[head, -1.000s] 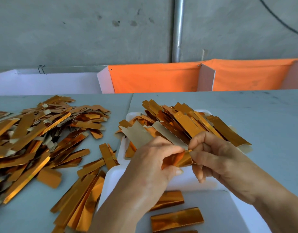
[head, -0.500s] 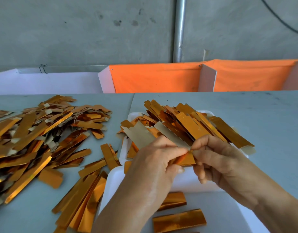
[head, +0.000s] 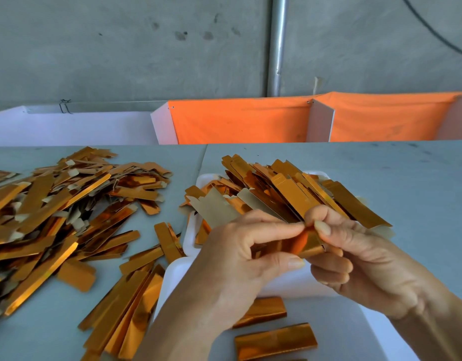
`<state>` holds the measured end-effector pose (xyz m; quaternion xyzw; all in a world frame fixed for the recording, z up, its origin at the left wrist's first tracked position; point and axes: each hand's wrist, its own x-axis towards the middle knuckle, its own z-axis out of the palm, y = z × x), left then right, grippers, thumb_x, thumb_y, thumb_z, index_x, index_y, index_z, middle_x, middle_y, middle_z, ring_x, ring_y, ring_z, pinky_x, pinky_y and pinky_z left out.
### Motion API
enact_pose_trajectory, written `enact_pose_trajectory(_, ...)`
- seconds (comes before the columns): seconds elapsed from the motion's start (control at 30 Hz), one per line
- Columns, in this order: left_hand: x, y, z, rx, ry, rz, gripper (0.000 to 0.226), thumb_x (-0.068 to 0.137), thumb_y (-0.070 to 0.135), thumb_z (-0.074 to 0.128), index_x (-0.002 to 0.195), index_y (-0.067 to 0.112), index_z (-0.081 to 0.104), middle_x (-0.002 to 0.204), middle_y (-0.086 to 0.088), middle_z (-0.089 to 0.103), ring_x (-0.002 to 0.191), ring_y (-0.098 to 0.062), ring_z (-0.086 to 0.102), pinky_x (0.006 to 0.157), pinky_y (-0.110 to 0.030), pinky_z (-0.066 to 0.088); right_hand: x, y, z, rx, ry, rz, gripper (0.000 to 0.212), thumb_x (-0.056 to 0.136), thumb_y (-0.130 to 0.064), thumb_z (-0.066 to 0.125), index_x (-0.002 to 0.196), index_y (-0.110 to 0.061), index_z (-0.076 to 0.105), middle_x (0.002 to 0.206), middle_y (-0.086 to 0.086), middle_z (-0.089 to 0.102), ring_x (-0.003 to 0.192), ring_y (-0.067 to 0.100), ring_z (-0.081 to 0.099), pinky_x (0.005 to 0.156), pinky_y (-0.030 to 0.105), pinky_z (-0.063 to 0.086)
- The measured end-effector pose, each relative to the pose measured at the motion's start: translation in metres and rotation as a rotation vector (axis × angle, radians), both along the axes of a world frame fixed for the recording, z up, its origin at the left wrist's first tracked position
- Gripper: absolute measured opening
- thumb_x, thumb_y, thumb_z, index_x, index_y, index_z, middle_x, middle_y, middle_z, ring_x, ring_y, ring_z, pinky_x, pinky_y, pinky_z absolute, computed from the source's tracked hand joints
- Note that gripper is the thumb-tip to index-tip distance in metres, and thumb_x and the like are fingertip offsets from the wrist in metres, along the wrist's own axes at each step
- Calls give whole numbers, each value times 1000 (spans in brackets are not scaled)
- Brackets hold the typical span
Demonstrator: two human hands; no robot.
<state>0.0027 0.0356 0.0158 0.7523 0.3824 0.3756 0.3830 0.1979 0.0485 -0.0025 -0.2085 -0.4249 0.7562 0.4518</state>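
Observation:
Both hands work one small gold foil carton [head: 305,244] above a white tray. My left hand [head: 240,259] grips its left part between thumb and fingers. My right hand [head: 355,259] pinches its top edge with thumb and forefinger. The carton is partly hidden between the fingers. Behind the hands, a white tray [head: 202,179] holds a heap of flat gold carton blanks [head: 297,194]. Two folded gold cartons [head: 275,341] lie in the near white tray [head: 336,334].
A large loose pile of flat gold blanks [head: 55,212] covers the grey table [head: 407,183] on the left. More blanks [head: 128,316] lie by the near tray's left side. Orange and white partitions [head: 240,121] stand along the table's far edge before a concrete wall.
The carton between my hands has been turned and opened up a little. My right thumb and forefinger have shifted onto its top edge. The view has drifted slightly.

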Motion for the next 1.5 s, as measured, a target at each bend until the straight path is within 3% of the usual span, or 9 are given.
enact_pose_trajectory(0.27,3,2,-3,-73,-22,57,42,79,16,74,111,38,60,100,19,69,98,3,63,88,-23,48,-3,0,0,13,-178,-148,49,54,-36,92,88,-10,68,58,5,52,48,15,56,47,24,50)
enact_pose_trajectory(0.43,7,-2,-3,40,43,142,48,77,24,74,112,51,54,108,27,62,108,10,52,87,-17,42,-3,-2,1,-135,-270,85,67,71,-64,64,102,-4,70,86,18,67,73,24,69,61,31,57)
enact_pose_trajectory(0.7,9,-6,3,151,39,45,61,87,-4,53,116,50,56,128,37,47,122,24,31,89,8,23,1,-2,4,-147,-196,21,67,57,-26,91,109,4,61,96,22,66,87,28,67,68,33,58)
enact_pose_trajectory(0.8,7,-4,3,17,-215,28,53,88,-7,50,113,38,62,130,27,53,123,14,42,88,1,34,-4,-3,6,-26,-335,-133,47,59,-19,88,95,-3,61,89,18,68,82,26,67,67,30,57)
enact_pose_trajectory(0.87,9,-2,3,-84,-357,69,32,85,13,67,111,32,62,119,17,64,111,7,56,80,-6,46,-9,-6,8,72,-426,-203,30,69,-11,80,90,-7,59,80,11,68,73,21,67,66,28,56)
enact_pose_trajectory(1.0,19,2,-12,-21,-202,322,48,70,37,78,108,45,48,100,21,65,96,7,60,74,-16,53,-25,-12,3,463,-1003,-386,24,77,-16,76,86,-22,55,76,-3,66,70,11,64,66,25,53)
enact_pose_trajectory(1.1,28,1,-15,98,-70,444,45,80,28,72,104,50,41,102,16,60,101,-8,61,80,-25,56,-33,-14,2,536,-1131,-363,27,75,-23,77,87,-27,53,81,-13,66,72,6,64,66,21,54)
enact_pose_trajectory(1.27,24,4,-17,54,-88,417,38,85,21,66,106,44,45,97,19,62,92,5,60,75,-12,52,-25,-15,7,417,-907,-170,15,82,-19,73,81,-29,62,79,3,68,73,22,69,69,32,58)
enact_pose_trajectory(1.5,18,3,-12,-188,-136,215,32,85,21,66,106,38,51,96,30,66,91,15,59,69,-4,46,-1,-7,12,221,-413,-445,31,69,-29,70,98,-22,71,89,7,67,62,15,60,49,21,47)
